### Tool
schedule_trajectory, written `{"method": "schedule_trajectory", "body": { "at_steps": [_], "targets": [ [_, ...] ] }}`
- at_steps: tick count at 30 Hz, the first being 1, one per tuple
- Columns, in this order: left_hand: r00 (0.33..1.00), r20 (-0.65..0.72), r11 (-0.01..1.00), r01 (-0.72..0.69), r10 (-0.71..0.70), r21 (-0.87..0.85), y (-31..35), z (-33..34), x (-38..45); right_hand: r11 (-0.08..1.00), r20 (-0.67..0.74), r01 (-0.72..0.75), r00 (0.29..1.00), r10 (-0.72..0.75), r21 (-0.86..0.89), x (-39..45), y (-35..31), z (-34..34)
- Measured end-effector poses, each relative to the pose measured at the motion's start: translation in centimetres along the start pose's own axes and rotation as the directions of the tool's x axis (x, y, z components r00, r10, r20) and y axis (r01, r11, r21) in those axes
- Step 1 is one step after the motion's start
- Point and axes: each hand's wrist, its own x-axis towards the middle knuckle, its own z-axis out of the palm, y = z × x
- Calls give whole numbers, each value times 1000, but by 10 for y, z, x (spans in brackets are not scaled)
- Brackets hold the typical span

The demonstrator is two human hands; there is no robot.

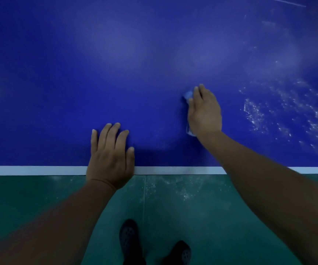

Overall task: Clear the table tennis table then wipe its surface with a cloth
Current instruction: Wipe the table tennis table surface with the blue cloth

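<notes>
Blue desk (pixel 116 54) surface fills the upper part of the view, with a white edge line (pixel 39 170) running along its near side. The left hand (pixel 109 155) lies flat on the desk just inside that line, palm down, fingers straight and slightly spread, thumb out to the right, holding nothing; its wrist crosses the white line and the forearm reaches back toward the lower left corner. The right hand (pixel 205 111) is farther in on the desk and well apart from the left, palm down, fingers pointing away and a little leftward. It presses on a light blue cloth (pixel 188 94), most of which is hidden under the palm; a bunched bit shows past the fingertips and a small bit by the heel of the hand. Whether the fingers curl round the cloth or lie straight on it is hard to tell. The right forearm stretches diagonally from the lower right. White dusty smears (pixel 280 111) mark the desk to the right of this hand. Below the desk edge is a green floor (pixel 30 197), where two dark shoes (pixel 128 238) stand.
</notes>
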Motion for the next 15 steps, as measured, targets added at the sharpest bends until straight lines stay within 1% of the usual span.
{"method": "schedule_trajectory", "body": {
  "at_steps": [1,2,3,4,5,6,7,8,9,10,11,12,13,14,15],
  "targets": [
    [1000,-8,1000,3,-3,-17,0,0,0,994,-3,107,994,-107,37,0,-20,3],
    [1000,-14,999,4,-5,-33,0,0,0,959,-5,275,961,-275,75,-6,-37,6],
    [1000,-18,999,6,-7,-46,0,-1,0,867,22,488,870,-492,98,-18,-49,10],
    [1000,-21,999,9,-10,-52,0,-1,-1,701,91,706,695,-713,102,-36,-51,11],
    [1000,-21,999,9,-10,-53,0,0,-1,501,170,858,481,-860,108,-53,-43,7],
    [1000,-19,999,5,-6,-52,-1,0,-1,330,250,933,289,-924,143,-65,-27,0],
    [1000,-18,999,1,-2,-54,-1,1,-1,211,301,964,155,-941,162,-69,-10,-8],
    [1000,-19,998,-1,0,-55,-1,1,-2,152,332,979,100,-938,135,-63,4,-15],
    [1000,-22,999,-3,2,-55,-2,2,-2,167,322,985,141,-936,53,-51,13,-18],
    [1000,-26,999,-4,3,-53,-2,2,-1,280,300,960,275,-914,-25,-34,16,-19],
    [1000,-29,999,-5,3,-53,-1,1,-1,465,271,879,475,-837,-105,-16,14,-17],
    [999,-34,998,-3,1,-58,-1,1,-1,641,252,752,658,-710,-155,-1,6,-16],
    [999,-45,998,-1,-2,-66,-1,1,-1,786,222,595,800,-558,-170,5,-11,-16],
    [998,-58,997,1,-5,-74,0,0,-1,874,162,465,882,-442,-145,1,-31,-12],
    [997,-73,997,-2,-4,-79,0,0,-2,907,84,415,909,-409,-69,-10,-53,-5]
  ]
}}
